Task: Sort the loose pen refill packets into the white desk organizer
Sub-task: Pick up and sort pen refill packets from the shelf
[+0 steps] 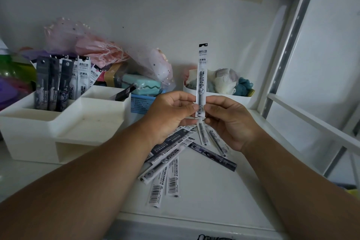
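Observation:
A white pen refill packet [202, 76] stands upright in the middle of the view. My left hand [171, 111] and my right hand [228, 119] both pinch its lower end between thumb and fingers. Under my hands several loose refill packets [171, 163] lie fanned out on the white shelf, white ones and a dark one [212, 155]. The white desk organizer [64, 122] sits at the left. Its back left compartment holds several upright packets [58, 84], and a dark packet [125, 92] leans in the back right compartment.
A blue mesh basket [141, 103] stands right of the organizer, behind my left hand. A white tub [224, 96] with crumpled items sits behind my right hand. Pink bags and clutter fill the back. A metal shelf frame [288, 48] rises at the right.

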